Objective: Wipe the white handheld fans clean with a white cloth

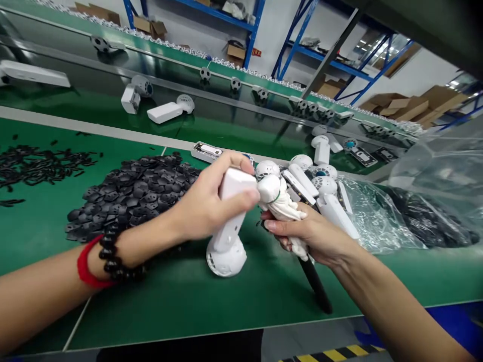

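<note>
My left hand (pixel 206 203) is closed around the handle of a white handheld fan (pixel 230 231), thumb across it. The fan's round, slotted head points down, close above the green tabletop. In my right hand (pixel 302 226) is a mallet (pixel 269 189), its head wrapped in white cloth that is tied with a green band. The mallet's black handle (pixel 316 286) sticks out below my fist. Its padded head is right beside the upper end of the fan; I cannot tell if they touch.
A heap of black plastic pieces (pixel 132 193) lies on the left, with small black strips (pixel 41 166) farther left. More white fans (pixel 335 213) and a clear plastic bag (pixel 377 216) are on the right. Behind runs a conveyor belt (pixel 211 123) carrying fans and football-patterned balls.
</note>
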